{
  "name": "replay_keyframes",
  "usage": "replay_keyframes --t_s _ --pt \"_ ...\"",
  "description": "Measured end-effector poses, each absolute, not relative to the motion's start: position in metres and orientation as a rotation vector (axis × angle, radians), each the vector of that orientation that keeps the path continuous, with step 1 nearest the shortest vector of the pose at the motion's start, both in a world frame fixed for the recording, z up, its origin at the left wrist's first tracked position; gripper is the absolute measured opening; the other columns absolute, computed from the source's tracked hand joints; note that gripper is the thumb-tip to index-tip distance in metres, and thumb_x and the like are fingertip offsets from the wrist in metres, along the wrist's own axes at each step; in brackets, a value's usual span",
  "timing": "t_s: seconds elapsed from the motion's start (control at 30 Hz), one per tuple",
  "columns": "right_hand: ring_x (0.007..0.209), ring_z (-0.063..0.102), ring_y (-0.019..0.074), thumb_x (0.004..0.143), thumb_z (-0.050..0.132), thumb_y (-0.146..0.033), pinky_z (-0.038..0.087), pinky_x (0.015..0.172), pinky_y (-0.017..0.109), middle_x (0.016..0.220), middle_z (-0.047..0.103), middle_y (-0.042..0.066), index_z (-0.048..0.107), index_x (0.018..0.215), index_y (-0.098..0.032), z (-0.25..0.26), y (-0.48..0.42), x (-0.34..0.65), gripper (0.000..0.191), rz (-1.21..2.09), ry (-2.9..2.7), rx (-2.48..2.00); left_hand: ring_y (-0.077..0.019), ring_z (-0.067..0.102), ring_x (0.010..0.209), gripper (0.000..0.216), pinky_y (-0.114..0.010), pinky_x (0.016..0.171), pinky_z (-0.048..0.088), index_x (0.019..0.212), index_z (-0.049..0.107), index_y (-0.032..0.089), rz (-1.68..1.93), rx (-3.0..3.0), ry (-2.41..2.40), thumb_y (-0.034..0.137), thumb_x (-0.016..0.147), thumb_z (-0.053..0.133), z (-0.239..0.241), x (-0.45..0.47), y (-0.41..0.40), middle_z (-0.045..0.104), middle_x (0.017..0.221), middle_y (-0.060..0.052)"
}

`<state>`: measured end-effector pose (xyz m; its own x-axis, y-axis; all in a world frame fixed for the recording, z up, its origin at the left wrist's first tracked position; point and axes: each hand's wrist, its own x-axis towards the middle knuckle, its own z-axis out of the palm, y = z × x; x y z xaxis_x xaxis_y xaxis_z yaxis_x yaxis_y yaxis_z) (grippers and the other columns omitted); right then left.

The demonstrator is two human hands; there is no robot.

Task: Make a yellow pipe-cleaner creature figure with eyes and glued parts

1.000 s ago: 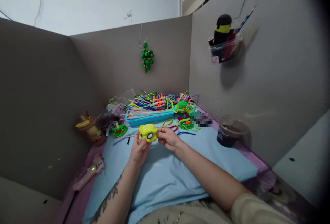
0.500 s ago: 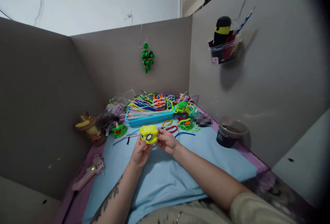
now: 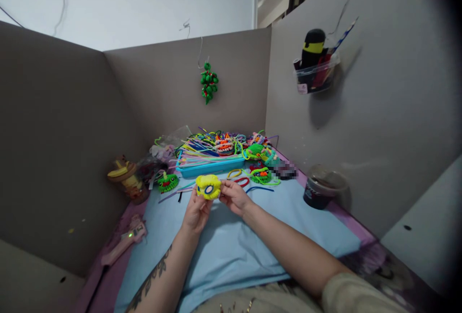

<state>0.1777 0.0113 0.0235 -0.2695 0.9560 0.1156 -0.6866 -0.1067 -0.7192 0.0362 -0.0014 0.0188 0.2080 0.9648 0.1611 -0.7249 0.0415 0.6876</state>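
A fuzzy yellow pipe-cleaner figure (image 3: 208,186) with a blue and white eye is held up over the light blue mat (image 3: 231,241). My left hand (image 3: 195,211) grips it from below and the left side, fingers closed on it. My right hand (image 3: 233,196) pinches its right edge with thumb and fingertips. Behind them a blue tray (image 3: 212,165) holds several coloured pipe cleaners.
A small green figure (image 3: 167,182) lies left of the tray, another green one (image 3: 262,175) to the right. A pink glue gun (image 3: 124,243) lies at the left edge. A dark cup (image 3: 321,189) stands right. Grey partition walls enclose the desk; a green ornament (image 3: 208,82) hangs at the back.
The yellow figure has turned slightly in my hands. Both hands stay in almost the same place.
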Motion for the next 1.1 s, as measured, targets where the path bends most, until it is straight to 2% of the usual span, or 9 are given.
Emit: replay_keyframes --t_s 0.3,0.6,0.93,1.0,1.1 --pt "0.054 0.044 0.0068 0.061 0.076 -0.034 0.033 0.049 0.017 0.062 0.052 -0.003 0.060 0.073 -0.017 0.028 0.006 0.171 0.027 1.646 -0.807 -0.426 -0.0141 0.059 0.099 0.050 -0.022 0.085 0.048 0.117 0.048 0.025 1.334 0.744 0.382 0.017 0.072 0.068 0.019 0.041 -0.004 0.060 0.112 -0.003" --pt "0.059 0.047 0.0078 0.061 0.075 -0.033 0.035 0.049 0.017 0.070 0.056 -0.002 0.063 0.085 -0.019 0.020 0.009 0.172 0.031 1.628 -0.847 -0.540 -0.0129 0.060 0.097 0.062 -0.023 0.084 0.047 0.120 0.042 0.028 1.484 0.750 0.423 0.014 0.067 0.071 0.022 0.042 -0.003 0.059 0.114 -0.001" --pt "0.058 0.049 0.0093 0.064 0.071 -0.032 0.036 0.049 0.019 0.074 0.057 -0.001 0.059 0.089 -0.018 0.008 0.011 0.167 0.031 1.711 -0.797 -0.564 -0.0174 0.062 0.090 0.056 -0.027 0.078 0.046 0.111 0.046 0.023 1.533 0.811 0.508 0.015 0.063 0.074 0.023 0.050 -0.010 0.063 0.103 -0.004" --pt "0.066 0.052 0.0113 0.068 0.066 -0.035 0.038 0.052 0.020 0.084 0.058 0.001 0.056 0.099 -0.020 0.008 0.009 0.167 0.035 1.592 -0.890 -0.662 -0.0176 0.062 0.087 0.055 -0.027 0.077 0.046 0.106 0.047 0.021 1.558 0.832 0.542 0.015 0.060 0.075 0.025 0.048 -0.010 0.064 0.098 -0.004" --pt "0.087 0.052 0.0166 0.073 0.061 -0.034 0.044 0.067 0.026 0.105 0.053 0.006 0.049 0.114 -0.024 0.013 0.002 0.169 0.044 1.110 -1.158 -0.822 -0.0161 0.063 0.082 0.056 -0.025 0.074 0.046 0.103 0.047 0.021 1.598 0.863 0.608 0.015 0.057 0.077 0.025 0.044 -0.008 0.064 0.092 -0.002"
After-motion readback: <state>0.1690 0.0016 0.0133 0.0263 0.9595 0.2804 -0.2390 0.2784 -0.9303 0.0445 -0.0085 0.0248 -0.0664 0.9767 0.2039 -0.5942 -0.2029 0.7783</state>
